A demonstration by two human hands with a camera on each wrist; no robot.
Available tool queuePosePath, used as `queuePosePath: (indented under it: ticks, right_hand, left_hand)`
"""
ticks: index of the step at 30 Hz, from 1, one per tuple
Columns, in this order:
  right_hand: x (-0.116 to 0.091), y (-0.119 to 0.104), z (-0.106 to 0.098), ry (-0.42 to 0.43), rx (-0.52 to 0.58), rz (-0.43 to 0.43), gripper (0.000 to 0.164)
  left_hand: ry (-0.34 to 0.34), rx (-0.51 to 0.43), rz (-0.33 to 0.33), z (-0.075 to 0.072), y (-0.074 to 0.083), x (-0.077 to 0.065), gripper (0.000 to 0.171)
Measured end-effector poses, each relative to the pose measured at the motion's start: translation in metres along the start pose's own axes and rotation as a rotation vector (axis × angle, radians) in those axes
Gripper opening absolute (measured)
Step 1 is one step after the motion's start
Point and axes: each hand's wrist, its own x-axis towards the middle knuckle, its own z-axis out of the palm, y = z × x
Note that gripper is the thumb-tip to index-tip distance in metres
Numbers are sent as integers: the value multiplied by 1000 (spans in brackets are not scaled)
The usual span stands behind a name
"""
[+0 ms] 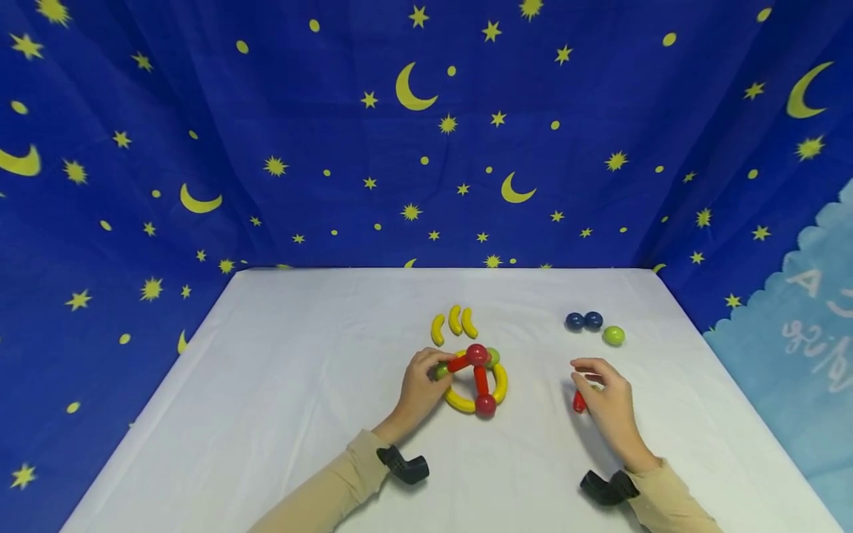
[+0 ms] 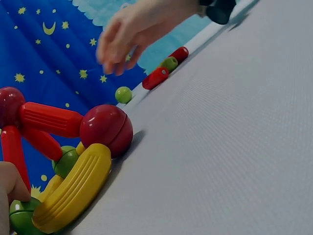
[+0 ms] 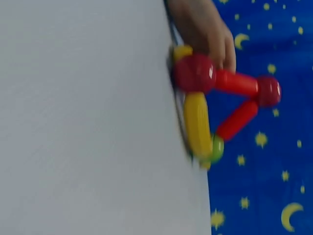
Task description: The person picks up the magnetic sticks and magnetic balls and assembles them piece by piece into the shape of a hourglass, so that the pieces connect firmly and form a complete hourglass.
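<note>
Left hand (image 1: 417, 386) pinches the green ball (image 1: 441, 371), best held steady; right hand (image 1: 609, 411) empty, fingers parted, red rod (image 1: 579, 402) beneath them!

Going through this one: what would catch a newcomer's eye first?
Probably the blue curtain with yellow stars and moons, behind the white table. Next, the red, yellow and green toy frame standing on the table, its green ball at its left held by the left hand.

From here I see the frame (image 1: 481, 381) on the table (image 1: 333, 355); three sticks (image 1: 455, 320) lie behind it, rods (image 1: 579, 403) to its right, three balls (image 1: 593, 320) behind-right.
</note>
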Motion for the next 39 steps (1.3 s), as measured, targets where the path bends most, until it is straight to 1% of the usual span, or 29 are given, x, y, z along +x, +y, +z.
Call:
queuePosePath:
  ticks: [2, 5, 9, 12, 14, 18, 24, 27, 30, 34, 37, 39]
  right_hand:
    - [-5, 5, -11, 22, -56, 25, 18]
    - [-15, 11, -26, 17, -147, 95, 19]
    - [-23, 16, -39, -62, -268, 211, 23]
    - [-24, 18, -43, -120, -323, 276, 26]
    - [-24, 19, -43, -141, -336, 308, 28]
    - [-23, 19, -44, -152, -336, 346, 30]
    - [-22, 20, -46, -200, -293, 389, 34]
    - [-22, 21, -45, -190, -261, 408, 33]
    - [-20, 18, -43, -124, -218, 385, 32]
    - [-8, 8, -36, -37, -144, 289, 28]
    - [6, -6, -26, -27, -41, 210, 25]
    - [16, -20, -16, -36, 69, 174, 25]
  left_hand:
    - [9, -18, -6, 0, 0, 0, 29]
    - [18, -38, -15, 0, -1, -1, 29]
    - [20, -69, -38, 0, 0, -1, 29]
    - [20, -82, -57, 1, 0, -2, 28]
    - [19, -80, -67, 1, 0, -2, 28]
    - [16, -79, -82, 2, -1, -2, 26]
    - [4, -69, -114, 1, -1, -1, 23]
    - [-1, -63, -117, 0, 0, 0, 23]
    - [-2, -65, -109, -1, -1, 0, 24]
    - [-9, -72, -78, -1, -2, 0, 24]
    - [-28, -80, -67, -1, -1, 0, 23]
    - [-45, -82, -73, -2, 1, -1, 23]
